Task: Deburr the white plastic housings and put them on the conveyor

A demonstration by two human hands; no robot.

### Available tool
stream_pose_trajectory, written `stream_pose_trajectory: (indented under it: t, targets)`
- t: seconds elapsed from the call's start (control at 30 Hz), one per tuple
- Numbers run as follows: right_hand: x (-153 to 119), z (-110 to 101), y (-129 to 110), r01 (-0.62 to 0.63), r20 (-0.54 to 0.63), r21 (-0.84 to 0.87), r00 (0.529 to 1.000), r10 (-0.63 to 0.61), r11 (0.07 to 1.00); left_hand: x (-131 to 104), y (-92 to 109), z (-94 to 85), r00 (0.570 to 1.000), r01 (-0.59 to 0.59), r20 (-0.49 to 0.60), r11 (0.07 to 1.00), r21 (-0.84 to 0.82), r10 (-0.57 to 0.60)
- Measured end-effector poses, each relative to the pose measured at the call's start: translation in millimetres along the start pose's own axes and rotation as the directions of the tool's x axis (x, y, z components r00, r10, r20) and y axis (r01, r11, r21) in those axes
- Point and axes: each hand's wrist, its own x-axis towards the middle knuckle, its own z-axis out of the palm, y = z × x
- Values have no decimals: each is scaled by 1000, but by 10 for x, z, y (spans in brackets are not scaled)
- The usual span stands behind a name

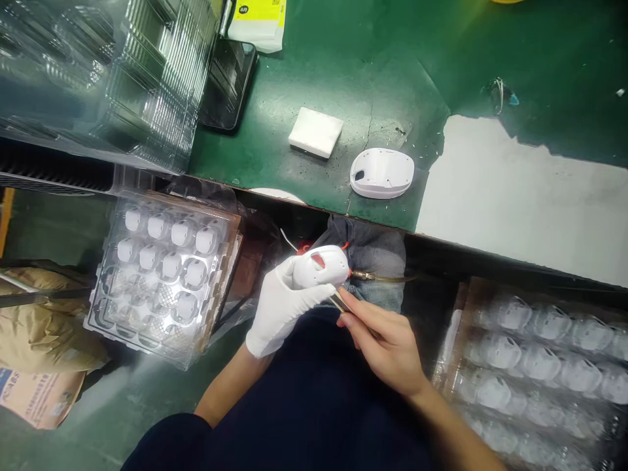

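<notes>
We judge the glossy, rounded white plastic shell (330,263) to be light and stiff, a little slippery on its smooth curve and easily scratched. It seems best held by its outer sides, away from the cut-out. It looks clean and white, with an oblong opening through which a reddish tone shows, and small dark marks near its right end.

It sits above our lap, in front of the surface's near edge. Our left hand (284,297), in a white cloth glove, is curled closed around its left end and lower side. Our bare right hand (387,337) pinches a slim, dark, metal-looking tool (340,301) between thumb and fingers; its tip lies by the gloved fingertips, and we can't quite tell whether it touches the shell.

Just right of the shell is a brass-coloured hose fitting (366,275). Beyond, on the green surface (304,78), lie an oval white plastic casing (383,173), hollow side up, and a white rectangular block (315,132). To our left, a clear plastic compartment tray (147,297) holds small white parts.
</notes>
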Motion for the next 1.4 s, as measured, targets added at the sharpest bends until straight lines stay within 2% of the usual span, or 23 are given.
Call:
stream_pose_trajectory:
  t: [0.37,0.8,1.07,1.13,1.2,1.3,1.33,1.4]
  targets:
    - [-14,26,-9,16,15,-2,1000,-16,1000,-33,-52,-4,998,-49,-36,997,66,51]
    - [3,-17,-81,26,40,-58,999,-24,998,-60,16,40,998,-52,-17,993,102,54]
    - [-14,-43,9,14,31,-64,999,-12,998,-41,-6,16,998,-44,-47,989,139,51]
    - [-36,-36,86,-25,-4,-55,1000,25,998,-27,-25,6,997,-33,-65,991,130,42]
    - [-53,-8,176,-107,-95,-41,990,103,993,-16,-34,5,997,-23,-65,994,104,30]
    - [-39,71,286,-217,-260,56,939,224,975,-3,-26,38,997,-34,-71,996,78,40]
    - [-21,101,308,-238,-280,119,923,262,964,3,-21,58,996,-37,-79,997,71,43]
    - [29,147,325,-291,-238,280,902,360,915,18,-12,97,995,-30,-92,998,53,35]
